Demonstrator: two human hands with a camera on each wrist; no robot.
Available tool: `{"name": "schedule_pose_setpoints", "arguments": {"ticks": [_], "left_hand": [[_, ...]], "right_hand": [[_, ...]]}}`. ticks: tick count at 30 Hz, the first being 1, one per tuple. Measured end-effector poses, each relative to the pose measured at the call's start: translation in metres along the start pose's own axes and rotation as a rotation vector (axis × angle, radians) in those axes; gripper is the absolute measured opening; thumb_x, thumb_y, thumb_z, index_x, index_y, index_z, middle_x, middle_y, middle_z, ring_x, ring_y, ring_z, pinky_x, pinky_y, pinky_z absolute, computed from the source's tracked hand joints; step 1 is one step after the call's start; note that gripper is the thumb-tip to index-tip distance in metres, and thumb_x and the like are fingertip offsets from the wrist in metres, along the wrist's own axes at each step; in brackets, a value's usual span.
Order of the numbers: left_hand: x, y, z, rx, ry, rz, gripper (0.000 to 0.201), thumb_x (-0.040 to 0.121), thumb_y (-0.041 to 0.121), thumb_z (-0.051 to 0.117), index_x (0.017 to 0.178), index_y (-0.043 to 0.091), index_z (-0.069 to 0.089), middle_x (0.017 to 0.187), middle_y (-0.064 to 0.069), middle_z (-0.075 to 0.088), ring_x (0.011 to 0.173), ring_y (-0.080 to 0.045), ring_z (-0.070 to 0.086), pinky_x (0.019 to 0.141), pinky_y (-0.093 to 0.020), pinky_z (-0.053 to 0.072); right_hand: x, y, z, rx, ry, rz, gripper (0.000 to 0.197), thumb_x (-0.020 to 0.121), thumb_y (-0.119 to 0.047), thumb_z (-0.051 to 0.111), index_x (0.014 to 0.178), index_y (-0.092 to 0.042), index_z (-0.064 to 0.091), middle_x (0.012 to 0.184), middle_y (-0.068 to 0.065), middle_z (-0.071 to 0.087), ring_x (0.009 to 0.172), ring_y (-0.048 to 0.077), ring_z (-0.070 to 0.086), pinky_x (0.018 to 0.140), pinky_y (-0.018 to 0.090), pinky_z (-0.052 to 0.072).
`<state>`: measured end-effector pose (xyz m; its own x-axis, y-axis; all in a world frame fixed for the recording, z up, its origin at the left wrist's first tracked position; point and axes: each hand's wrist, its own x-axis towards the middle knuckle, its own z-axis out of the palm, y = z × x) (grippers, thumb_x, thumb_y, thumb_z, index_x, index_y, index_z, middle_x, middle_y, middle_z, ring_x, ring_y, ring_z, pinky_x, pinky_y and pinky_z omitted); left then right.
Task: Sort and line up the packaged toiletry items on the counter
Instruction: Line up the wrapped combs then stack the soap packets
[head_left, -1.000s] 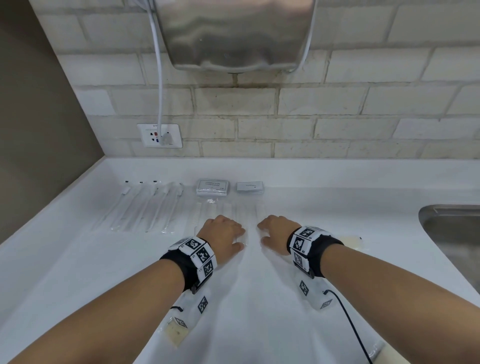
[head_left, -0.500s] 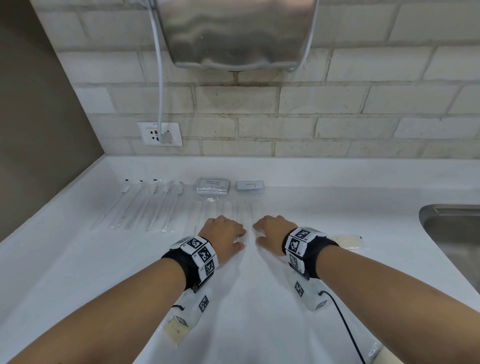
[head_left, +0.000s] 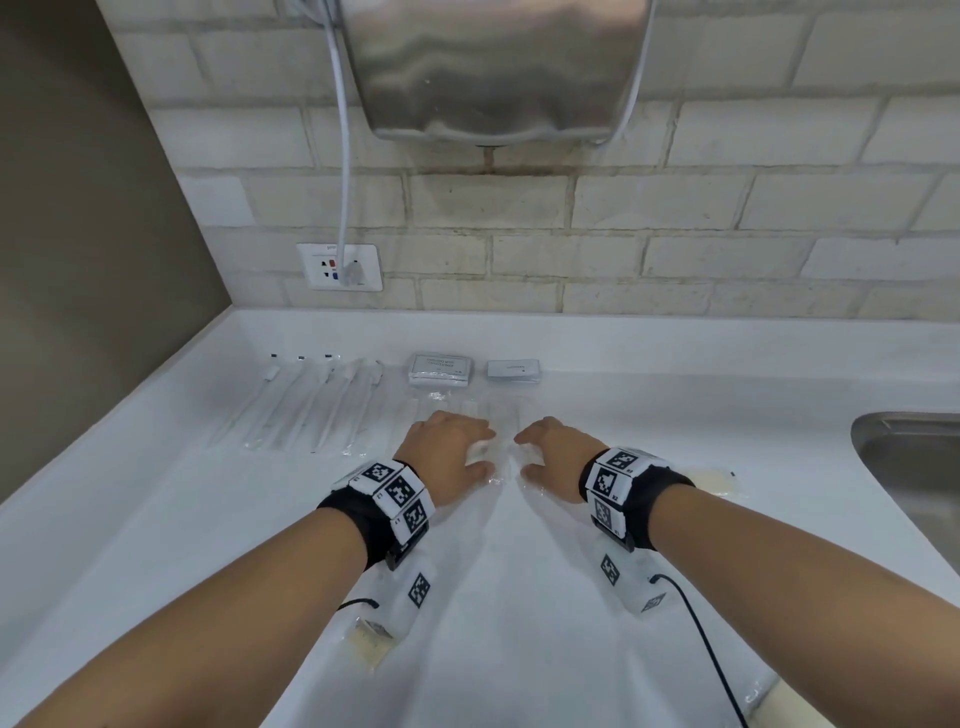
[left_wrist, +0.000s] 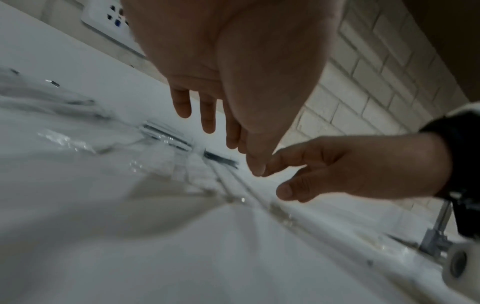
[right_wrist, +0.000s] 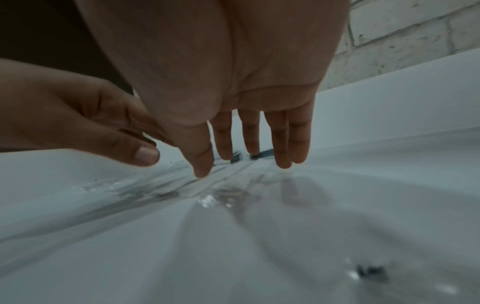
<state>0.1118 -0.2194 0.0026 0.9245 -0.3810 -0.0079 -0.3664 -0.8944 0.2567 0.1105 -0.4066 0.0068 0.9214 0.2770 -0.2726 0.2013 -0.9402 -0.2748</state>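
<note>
Both hands lie palm down, side by side, over clear flat plastic packets (head_left: 498, 436) in the middle of the white counter (head_left: 156, 519). My left hand (head_left: 447, 452) and right hand (head_left: 550, 452) have straight fingers (right_wrist: 283, 139) resting lightly on the wrappers. Their thumbs nearly meet over a packet between them. A row of several wrapped toothbrushes (head_left: 317, 405) lies to the left. Behind the hands sit a stack of small flat packets (head_left: 440, 369) and a smaller stack (head_left: 513, 370).
A cream packet (head_left: 711, 478) lies just right of my right wrist, another (head_left: 369, 642) under my left forearm. A steel sink (head_left: 914, 467) is at the right edge. A wall socket (head_left: 340, 266) and a hand dryer (head_left: 493, 67) hang on the brick wall.
Both hands have slid a little away from me along the clear packets and drawn slightly closer together.
</note>
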Motion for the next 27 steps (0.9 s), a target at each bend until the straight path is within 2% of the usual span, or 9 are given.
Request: {"name": "schedule_pose_setpoints", "arguments": {"ticks": [4, 8, 10, 12, 15, 18, 21, 24, 27], "left_hand": [[-0.034, -0.024, -0.024, -0.071, 0.095, -0.052, 0.046, 0.091, 0.044, 0.055, 0.136, 0.033, 0.05, 0.146, 0.013, 0.045, 0.135, -0.017, 0.038, 0.112, -0.041, 0.031], [-0.094, -0.063, -0.037, -0.16, 0.127, -0.16, 0.037, 0.091, 0.039, 0.059, 0.127, 0.031, 0.059, 0.139, 0.013, 0.054, 0.128, -0.015, 0.048, 0.109, -0.038, 0.037], [-0.127, -0.081, -0.038, -0.188, 0.127, -0.247, 0.035, 0.09, 0.039, 0.061, 0.123, 0.03, 0.062, 0.135, 0.011, 0.057, 0.127, -0.015, 0.051, 0.109, -0.035, 0.038], [-0.159, -0.093, -0.037, -0.215, 0.105, -0.343, 0.036, 0.088, 0.04, 0.063, 0.122, 0.028, 0.062, 0.134, 0.008, 0.058, 0.125, -0.015, 0.052, 0.108, -0.031, 0.038], [-0.202, -0.097, -0.036, -0.23, 0.022, -0.441, 0.046, 0.086, 0.044, 0.065, 0.129, 0.028, 0.057, 0.138, 0.006, 0.053, 0.127, -0.015, 0.048, 0.105, -0.026, 0.033], [-0.237, -0.098, -0.038, -0.225, -0.12, -0.495, 0.059, 0.083, 0.05, 0.065, 0.136, 0.03, 0.048, 0.143, 0.008, 0.045, 0.132, -0.013, 0.043, 0.105, -0.025, 0.03], [-0.262, -0.101, -0.032, -0.249, -0.243, -0.527, 0.065, 0.078, 0.046, 0.073, 0.136, 0.03, 0.048, 0.143, 0.014, 0.043, 0.125, -0.011, 0.047, 0.104, -0.023, 0.034], [-0.274, -0.101, -0.024, -0.242, -0.205, -0.517, 0.059, 0.078, 0.034, 0.076, 0.131, 0.023, 0.053, 0.135, 0.01, 0.048, 0.117, -0.013, 0.051, 0.097, -0.021, 0.038], [-0.276, -0.098, -0.019, -0.213, -0.147, -0.499, 0.05, 0.076, 0.034, 0.078, 0.121, 0.02, 0.06, 0.119, 0.004, 0.054, 0.108, -0.013, 0.054, 0.092, -0.022, 0.043]], "right_hand": [[-0.02, -0.025, -0.006, 0.008, 0.014, -0.074, 0.05, 0.094, -0.037, 0.052, 0.141, -0.026, 0.04, 0.147, 0.001, 0.037, 0.128, 0.023, 0.047, 0.106, 0.034, 0.038], [-0.05, -0.067, 0.005, 0.002, -0.128, -0.205, 0.05, 0.092, -0.041, 0.056, 0.138, -0.025, 0.044, 0.141, -0.002, 0.048, 0.124, 0.018, 0.049, 0.098, 0.025, 0.035], [-0.065, -0.088, 0.019, -0.039, -0.183, -0.262, 0.052, 0.091, -0.041, 0.057, 0.138, -0.026, 0.044, 0.14, -0.002, 0.048, 0.126, 0.019, 0.048, 0.1, 0.027, 0.036], [-0.076, -0.108, 0.034, -0.086, -0.192, -0.323, 0.054, 0.091, -0.04, 0.057, 0.141, -0.027, 0.041, 0.143, -0.001, 0.043, 0.13, 0.022, 0.043, 0.107, 0.035, 0.036], [-0.084, -0.128, 0.053, -0.16, -0.215, -0.391, 0.056, 0.093, -0.03, 0.053, 0.146, -0.029, 0.034, 0.152, -0.003, 0.031, 0.138, 0.021, 0.032, 0.113, 0.039, 0.031], [-0.084, -0.138, 0.065, -0.234, -0.249, -0.398, 0.052, 0.09, -0.016, 0.049, 0.14, -0.028, 0.042, 0.147, -0.002, 0.04, 0.131, 0.024, 0.042, 0.107, 0.042, 0.038], [-0.085, -0.143, 0.066, -0.246, -0.218, -0.376, 0.05, 0.09, -0.012, 0.048, 0.137, -0.028, 0.045, 0.135, 0.0, 0.046, 0.121, 0.024, 0.048, 0.1, 0.04, 0.043], [-0.086, -0.146, 0.069, -0.265, -0.17, -0.341, 0.052, 0.093, -0.019, 0.05, 0.142, -0.028, 0.037, 0.134, 0.001, 0.043, 0.122, 0.023, 0.045, 0.096, 0.036, 0.043], [-0.089, -0.147, 0.072, -0.254, -0.114, -0.283, 0.05, 0.091, -0.027, 0.056, 0.139, -0.028, 0.04, 0.132, 0.002, 0.043, 0.121, 0.024, 0.042, 0.094, 0.035, 0.041]]}}
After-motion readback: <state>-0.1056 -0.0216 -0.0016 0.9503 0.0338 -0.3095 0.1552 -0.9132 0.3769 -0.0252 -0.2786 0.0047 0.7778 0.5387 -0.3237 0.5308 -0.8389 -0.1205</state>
